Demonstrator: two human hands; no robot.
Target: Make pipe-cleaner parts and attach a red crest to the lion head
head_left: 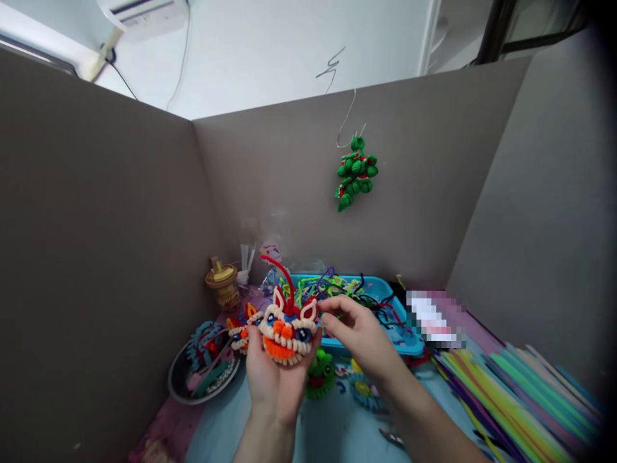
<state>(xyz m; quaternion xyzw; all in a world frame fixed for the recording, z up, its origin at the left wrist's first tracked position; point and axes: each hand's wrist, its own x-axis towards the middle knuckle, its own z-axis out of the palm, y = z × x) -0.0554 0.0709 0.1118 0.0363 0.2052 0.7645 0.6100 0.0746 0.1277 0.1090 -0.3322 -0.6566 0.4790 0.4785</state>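
Observation:
A lion-head figure of fuzzy pipe cleaners (285, 331), cream with an orange mouth and nose, blue eyes and a curved red stem on top, rests in my left hand (276, 379). The fingers of that hand curl around its underside and back. My right hand (354, 331) is at the figure's right ear, thumb and index finger bent with a small gap between them. Whether those fingertips touch the ear is hard to tell. Behind my left thumb sits a second, similar lion head (240, 337). Below the hands lies a green frog-like figure (319, 376), partly hidden.
A blue tray (409, 346) of tangled pipe cleaners stands behind the hands. At left are a metal bowl (180, 393) with fuzzy pieces and a brown cup (222, 283). Bundled coloured strips (520, 399) lie at right, pliers (391, 438) in front. A green ornament (357, 173) hangs on the partition.

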